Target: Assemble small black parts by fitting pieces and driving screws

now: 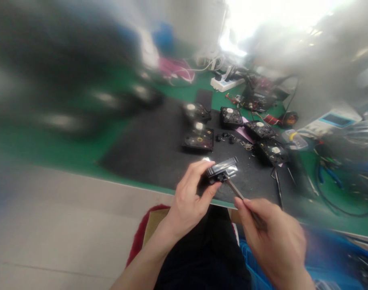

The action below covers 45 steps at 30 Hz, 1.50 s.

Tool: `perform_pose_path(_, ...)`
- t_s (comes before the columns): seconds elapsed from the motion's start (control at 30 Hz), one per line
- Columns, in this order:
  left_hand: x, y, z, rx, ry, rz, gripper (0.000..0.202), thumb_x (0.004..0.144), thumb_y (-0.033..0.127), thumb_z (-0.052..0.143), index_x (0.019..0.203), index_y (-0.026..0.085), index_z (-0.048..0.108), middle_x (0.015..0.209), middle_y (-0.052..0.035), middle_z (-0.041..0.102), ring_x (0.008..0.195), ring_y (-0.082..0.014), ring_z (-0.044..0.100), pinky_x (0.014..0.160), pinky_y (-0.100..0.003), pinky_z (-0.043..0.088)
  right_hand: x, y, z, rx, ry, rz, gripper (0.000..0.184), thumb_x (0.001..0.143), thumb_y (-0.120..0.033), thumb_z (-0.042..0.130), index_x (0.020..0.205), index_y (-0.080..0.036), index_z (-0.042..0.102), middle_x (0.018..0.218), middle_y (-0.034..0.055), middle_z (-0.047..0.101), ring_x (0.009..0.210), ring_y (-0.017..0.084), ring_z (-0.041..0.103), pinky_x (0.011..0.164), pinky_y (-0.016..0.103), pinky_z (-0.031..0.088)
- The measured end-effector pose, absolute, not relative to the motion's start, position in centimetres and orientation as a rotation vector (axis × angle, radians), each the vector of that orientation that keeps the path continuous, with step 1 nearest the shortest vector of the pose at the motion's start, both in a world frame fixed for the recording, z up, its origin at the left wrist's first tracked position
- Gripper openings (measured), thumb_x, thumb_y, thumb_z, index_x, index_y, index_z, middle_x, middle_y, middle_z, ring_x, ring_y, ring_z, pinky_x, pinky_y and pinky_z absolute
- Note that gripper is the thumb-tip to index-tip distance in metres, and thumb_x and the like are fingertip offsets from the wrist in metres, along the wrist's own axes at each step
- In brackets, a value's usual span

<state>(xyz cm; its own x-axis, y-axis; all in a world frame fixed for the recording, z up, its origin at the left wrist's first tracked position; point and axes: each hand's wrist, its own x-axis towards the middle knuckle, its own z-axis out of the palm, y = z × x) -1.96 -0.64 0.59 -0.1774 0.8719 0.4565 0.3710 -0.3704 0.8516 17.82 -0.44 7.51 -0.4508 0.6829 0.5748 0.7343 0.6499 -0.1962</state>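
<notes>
My left hand [190, 197] pinches a small black rectangular part [222, 168] with a shiny face, held just above the near edge of the black mat [153, 149]. My right hand [271, 237] is closed round a thin metal tool [235, 190], tweezers by the look of it, whose tip touches the underside of the part. Both hands hover over my lap, close to the bench's front edge.
Several black square units [198, 139] with white round centres lie on the mat, with small loose screws and knobs [229, 139] among them. A white power strip [226, 82], cables and a red-wired device stand at the back. A blue crate [256, 274] sits below right. The left side is blurred.
</notes>
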Motion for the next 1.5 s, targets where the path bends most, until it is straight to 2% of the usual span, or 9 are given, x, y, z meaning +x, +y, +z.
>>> perform_pose_path(0.27,-2.0,-0.6,0.4,1.720,1.414,1.585,0.041,0.106,0.024,0.069,0.144,0.025,0.056,0.140,-0.0105,0.062,0.133,-0.0260,0.060,0.115,-0.042,0.051,16.9,1.4,10.2,-1.004,-2.237,-0.155,0.012,0.100,-0.022,0.075,0.108,-0.021,0.066,0.081,-0.0030,0.076,0.062,0.011,0.069,0.062,0.023,0.050)
perform_pose_path(0.4,-2.1,-0.5,0.3,1.732,1.411,1.596,0.040,0.105,0.025,0.069,0.143,0.025,0.057,0.139,-0.0110,0.063,0.132,-0.0265,0.061,0.114,-0.042,0.052,16.4,2.3,11.2,-1.009,-2.305,-0.172,0.009,0.102,-0.025,0.073,0.106,-0.021,0.066,0.079,-0.0028,0.073,0.059,0.011,0.066,0.058,0.026,0.043)
perform_pose_path(0.57,-2.1,-0.5,0.2,1.737,1.411,1.591,0.040,0.106,0.026,0.069,0.144,0.024,0.057,0.140,-0.0120,0.063,0.133,-0.0276,0.061,0.114,-0.044,0.053,16.3,2.2,11.5,-1.013,-2.306,-0.142,0.008,0.102,-0.024,0.072,0.106,-0.022,0.065,0.077,-0.0046,0.071,0.057,0.010,0.062,0.060,0.025,0.043)
perform_pose_path(0.7,-2.1,-0.4,0.3,1.721,1.384,1.606,0.039,0.105,0.026,0.069,0.143,0.025,0.057,0.139,-0.0103,0.063,0.132,-0.0261,0.061,0.113,-0.042,0.053,15.8,2.5,12.1,-1.041,-2.346,-0.075,0.009,0.104,-0.021,0.069,0.110,-0.022,0.063,0.084,-0.0038,0.072,0.065,0.009,0.066,0.064,0.023,0.044)
perform_pose_path(0.83,-2.1,-0.5,0.4,1.711,1.409,1.580,0.039,0.106,0.028,0.069,0.143,0.025,0.057,0.139,-0.0109,0.063,0.132,-0.0277,0.062,0.114,-0.044,0.054,16.1,2.5,12.1,-1.056,-2.371,-0.036,0.006,0.105,-0.023,0.067,0.106,-0.023,0.061,0.084,-0.0037,0.071,0.067,0.010,0.068,0.064,0.022,0.046)
perform_pose_path(1.0,-2.0,-0.7,0.7,1.704,1.427,1.551,0.039,0.107,0.028,0.066,0.145,0.025,0.056,0.141,-0.0119,0.062,0.134,-0.0285,0.061,0.115,-0.045,0.053,17.3,1.2,9.5,-1.070,-2.216,-0.166,0.011,0.103,-0.028,0.071,0.101,-0.022,0.063,0.079,-0.0034,0.073,0.062,0.011,0.070,0.060,0.022,0.049)
perform_pose_path(1.2,-2.0,-0.6,0.7,1.667,1.459,1.575,0.040,0.106,0.024,0.068,0.144,0.025,0.057,0.141,-0.0093,0.062,0.134,-0.0251,0.060,0.116,-0.039,0.052,17.6,-0.6,6.6,-1.118,-2.209,-0.106,0.019,0.105,-0.030,0.067,0.089,-0.020,0.065,0.072,-0.0010,0.074,0.056,0.012,0.071,0.057,0.021,0.053)
perform_pose_path(1.33,-1.9,-0.6,0.6,1.717,1.409,1.594,0.041,0.105,0.021,0.069,0.144,0.024,0.057,0.140,-0.0090,0.062,0.133,-0.0239,0.060,0.116,-0.037,0.050,18.2,-0.6,7.4,-1.147,-2.146,-0.103,0.018,0.102,-0.032,0.073,0.090,-0.018,0.070,0.075,0.0001,0.077,0.061,0.012,0.074,0.059,0.021,0.054)
perform_pose_path(1.5,-1.9,-0.7,0.6,1.719,1.436,1.582,0.043,0.104,0.020,0.070,0.145,0.023,0.056,0.141,-0.0083,0.062,0.134,-0.0221,0.059,0.117,-0.035,0.048,18.3,-0.1,9.0,-1.136,-2.211,-0.078,0.019,0.103,-0.032,0.072,0.090,-0.018,0.071,0.073,-0.0015,0.077,0.059,0.011,0.073,0.062,0.021,0.054)
